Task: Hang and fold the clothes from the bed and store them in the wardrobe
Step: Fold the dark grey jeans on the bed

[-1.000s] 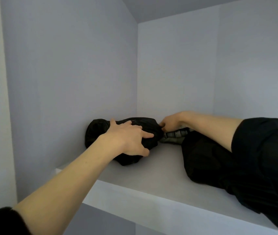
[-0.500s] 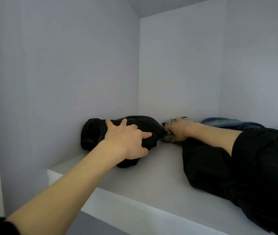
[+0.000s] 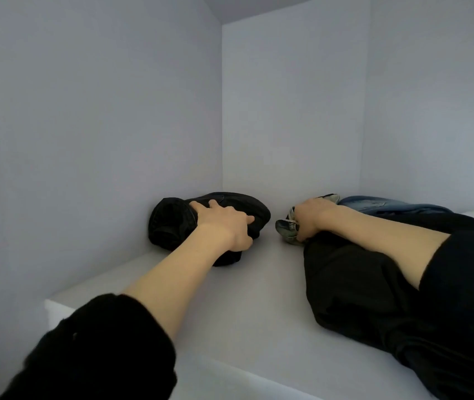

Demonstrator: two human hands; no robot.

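Wardrobe shelf (image 3: 247,298): left hand (image 3: 224,226) gripping black bundle (image 3: 172,220), right hand (image 3: 309,219) clutching grey-green garment (image 3: 286,228); push both far, evenly.

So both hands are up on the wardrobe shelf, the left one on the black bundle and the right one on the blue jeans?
Not quite. In the head view the right hand grips a grey-green garment; the blue jeans lie behind it. The left hand is on the black bundle.
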